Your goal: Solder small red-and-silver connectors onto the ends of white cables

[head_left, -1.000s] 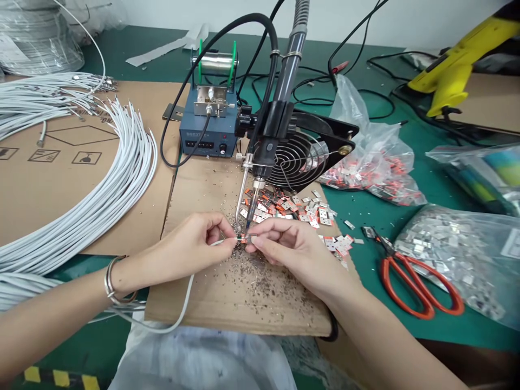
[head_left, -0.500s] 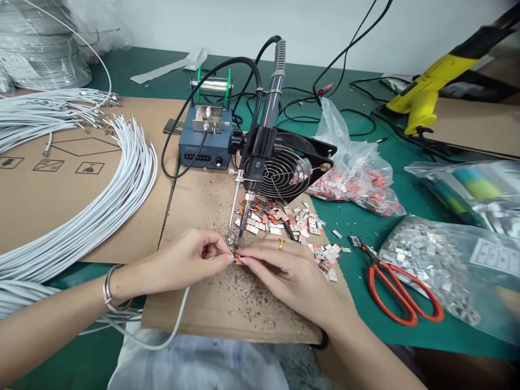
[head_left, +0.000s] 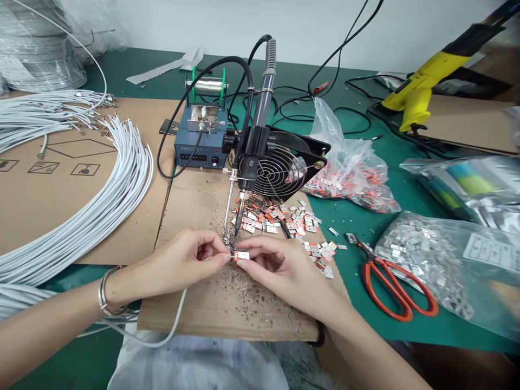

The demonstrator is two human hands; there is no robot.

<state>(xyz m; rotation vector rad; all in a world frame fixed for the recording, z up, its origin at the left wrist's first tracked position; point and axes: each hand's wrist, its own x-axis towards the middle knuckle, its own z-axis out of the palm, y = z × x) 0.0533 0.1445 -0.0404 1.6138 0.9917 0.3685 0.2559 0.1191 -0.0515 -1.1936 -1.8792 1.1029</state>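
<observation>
My left hand [head_left: 190, 257] pinches the end of a white cable [head_left: 179, 319], which loops down below the wrist. Between thumb and fingers, my right hand [head_left: 284, 265] grips a small USB connector [head_left: 242, 255] with a metal shell and an orange-red part. The cable end meets the connector's orange end, but the exact joint is too small to make out. Just above both sits the tip of a soldering iron [head_left: 238, 225], clamped in a stand. A thin metal feed tube [head_left: 228, 208] ends beside the tip.
Loose connectors [head_left: 298, 222] lie on the cardboard [head_left: 195, 203] behind my right hand. A blue soldering station [head_left: 199, 143] with a solder spool and a round fan [head_left: 276, 170] stand behind. Orange-handled scissors [head_left: 400, 287] and parts bags [head_left: 426, 260] are right; bundled white cables [head_left: 101, 216] are left.
My right hand's fingers have shifted, so the connector's metal shell now shows between them. My left hand still pinches the cable. The whole view has shifted slightly.
</observation>
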